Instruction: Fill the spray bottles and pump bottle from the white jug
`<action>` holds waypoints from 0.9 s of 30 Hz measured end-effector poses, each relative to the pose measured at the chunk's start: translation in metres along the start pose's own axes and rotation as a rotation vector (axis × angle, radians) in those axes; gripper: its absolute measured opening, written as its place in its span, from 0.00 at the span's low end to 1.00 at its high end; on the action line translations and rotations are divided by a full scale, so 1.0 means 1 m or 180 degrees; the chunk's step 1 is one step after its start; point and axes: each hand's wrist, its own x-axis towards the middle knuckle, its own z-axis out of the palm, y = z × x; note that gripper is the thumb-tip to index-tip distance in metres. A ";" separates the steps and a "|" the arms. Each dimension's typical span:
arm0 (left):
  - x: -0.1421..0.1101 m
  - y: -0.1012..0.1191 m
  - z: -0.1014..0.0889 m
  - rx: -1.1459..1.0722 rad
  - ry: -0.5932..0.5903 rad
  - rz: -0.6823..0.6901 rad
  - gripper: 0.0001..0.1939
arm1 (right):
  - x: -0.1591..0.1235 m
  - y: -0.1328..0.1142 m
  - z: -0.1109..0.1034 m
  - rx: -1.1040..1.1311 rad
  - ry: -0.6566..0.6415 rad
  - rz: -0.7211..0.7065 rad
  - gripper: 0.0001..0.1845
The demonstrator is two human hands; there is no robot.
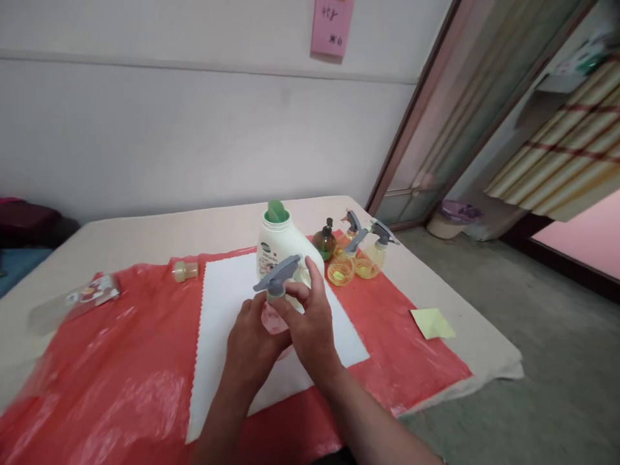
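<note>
A small pink-tinted clear spray bottle (274,319) is between my two hands, above a white cloth (220,310). Its grey trigger sprayer (278,276) sits on the neck. My left hand (252,339) wraps the bottle's body from the left, fingers closed. The thumb and fingers of my right hand (314,320) are around the collar below the sprayer, with the index finger raised. Just behind them stands a large white detergent jug (271,242), its mouth uncapped, with a green piece (276,212) showing at the opening. My hands hide much of the bottle.
Several spray bottles with yellow liquid (341,271) and a dark pump bottle (324,242) stand back right. A yellow paper note (433,323) lies on the red plastic sheet (130,349). At left are a pale cap-like piece (185,271) and a clear plastic bag (77,302).
</note>
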 end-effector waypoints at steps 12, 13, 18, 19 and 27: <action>0.004 -0.009 -0.012 -0.1193 -0.0069 -0.0167 0.30 | 0.012 0.003 -0.024 -0.0228 0.0555 -0.0346 0.31; 0.004 -0.010 -0.015 -0.1377 -0.0200 -0.0125 0.30 | 0.019 0.002 -0.031 -0.0087 0.0601 -0.0229 0.28; 0.003 -0.019 -0.027 -0.2299 -0.1233 0.0076 0.35 | 0.041 -0.006 -0.057 0.0733 -0.0878 0.0669 0.26; 0.003 -0.022 -0.027 -0.2396 -0.1489 0.0140 0.36 | 0.040 -0.007 -0.059 0.0861 -0.1180 0.0771 0.27; -0.001 -0.030 -0.017 -0.1775 -0.2639 0.0260 0.31 | 0.028 -0.004 -0.056 0.1313 -0.2335 0.1203 0.37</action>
